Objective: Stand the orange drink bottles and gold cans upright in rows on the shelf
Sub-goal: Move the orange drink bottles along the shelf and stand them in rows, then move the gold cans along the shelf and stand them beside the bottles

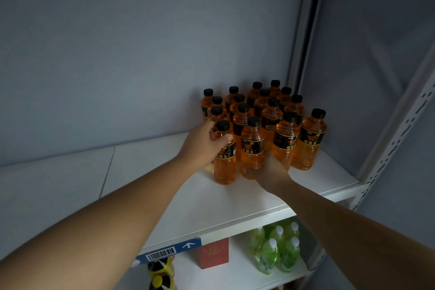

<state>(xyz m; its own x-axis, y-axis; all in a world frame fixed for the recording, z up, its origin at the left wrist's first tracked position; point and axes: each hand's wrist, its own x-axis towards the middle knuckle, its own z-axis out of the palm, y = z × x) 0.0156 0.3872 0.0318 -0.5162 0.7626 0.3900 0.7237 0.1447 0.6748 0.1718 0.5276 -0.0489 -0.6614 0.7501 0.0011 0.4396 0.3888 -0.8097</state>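
The orange drink bottles (264, 122) are clear plastic filled with orange liquid, each with a black screw cap and a black label edged in gold with an orange figure and characters too small to read. They stand bunched in rough rows at the right end of the white shelf (164, 172), close to the back wall and the grey upright post (303, 30).

The left hand (204, 143) is wrapped around the shoulder of the front-left bottle (224, 160), thumb across its neck just under the cap. The right hand (270, 172) cups the base of the next front bottle (252, 148); its fingers lie mostly behind the bottles, so how tightly it grips cannot be told. Rear bottles show only caps and shoulders. The dim light blurs the rear labels.

Every bottle stands upright, long axis vertical, cap up, front labels facing outward.

On the lower shelf stand green bottles (277, 249) with white caps, a red box (213, 254) and a yellow-and-black item (161, 275) cut off by the frame edge.
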